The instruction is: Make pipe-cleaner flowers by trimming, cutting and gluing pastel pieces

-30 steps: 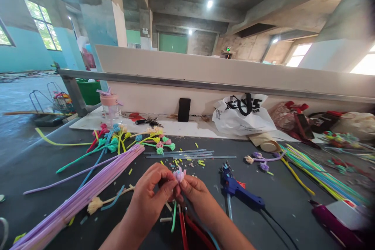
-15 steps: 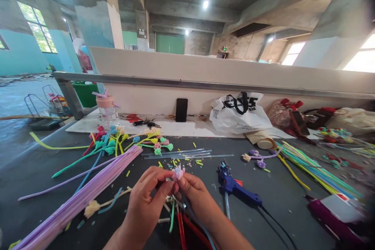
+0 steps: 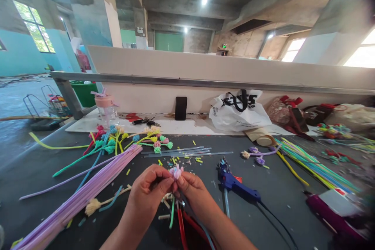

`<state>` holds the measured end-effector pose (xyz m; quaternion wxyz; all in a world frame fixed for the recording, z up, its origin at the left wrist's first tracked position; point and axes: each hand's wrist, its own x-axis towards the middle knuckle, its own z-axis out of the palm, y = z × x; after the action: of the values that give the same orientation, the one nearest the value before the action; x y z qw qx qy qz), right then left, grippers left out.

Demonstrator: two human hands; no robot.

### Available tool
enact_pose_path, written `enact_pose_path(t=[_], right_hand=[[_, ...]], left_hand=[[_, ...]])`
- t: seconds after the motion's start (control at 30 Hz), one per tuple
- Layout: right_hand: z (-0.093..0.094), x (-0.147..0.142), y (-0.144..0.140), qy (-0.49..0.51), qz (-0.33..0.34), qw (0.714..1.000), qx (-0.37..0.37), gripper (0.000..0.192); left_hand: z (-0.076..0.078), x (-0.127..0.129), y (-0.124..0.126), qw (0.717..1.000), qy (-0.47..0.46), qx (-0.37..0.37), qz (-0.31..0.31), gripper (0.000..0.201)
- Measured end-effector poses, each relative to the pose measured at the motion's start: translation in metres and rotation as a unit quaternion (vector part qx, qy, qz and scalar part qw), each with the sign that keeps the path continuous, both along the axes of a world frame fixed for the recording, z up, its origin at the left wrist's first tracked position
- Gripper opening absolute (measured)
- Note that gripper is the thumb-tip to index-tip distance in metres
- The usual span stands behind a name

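Observation:
Between both hands is a small pale pink and lilac pipe-cleaner flower point(image 3: 176, 171), held upright by its base. My left hand point(image 3: 149, 191) pinches it from the left with thumb and forefinger. From the other side my right hand point(image 3: 193, 193) grips it, thumb against the petals. A pale blue stem point(image 3: 208, 236) runs down beneath my right hand. Red-handled pliers point(image 3: 181, 226) lie under the hands, partly hidden, with a green pipe-cleaner piece point(image 3: 172, 215) beside them.
A blue glue gun point(image 3: 238, 187) lies to the right, its cord trailing forward. Lilac pipe cleaners point(image 3: 88, 195) spread across the left. Clear glue sticks point(image 3: 181, 152) lie beyond the hands. A phone point(image 3: 181, 108) leans against the back board, near a white bag point(image 3: 237, 113).
My left fingers have shifted on the flower, closing in around its base. The flower has turned slightly and its petals look wider spread.

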<state>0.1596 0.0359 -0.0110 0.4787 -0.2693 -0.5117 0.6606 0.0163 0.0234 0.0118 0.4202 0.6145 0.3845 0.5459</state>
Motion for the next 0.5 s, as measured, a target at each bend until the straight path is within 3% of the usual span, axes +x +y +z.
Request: enact_pose_path(t=[0.2,0.5], right_hand=[[0.0,-0.0007,-0.0007,-0.005,-0.007,1.0,0.0,0.04],[-0.0029,0.0005,0.0018,-0.038,-0.013,0.999,0.021,0.041]], left_hand=[[0.0028,-0.002,-0.0006,0.994,0.087,0.057,0.043,0.017],[0.0075,-0.0061,-0.0005,0.974,0.181,0.126,0.054,0.018]])
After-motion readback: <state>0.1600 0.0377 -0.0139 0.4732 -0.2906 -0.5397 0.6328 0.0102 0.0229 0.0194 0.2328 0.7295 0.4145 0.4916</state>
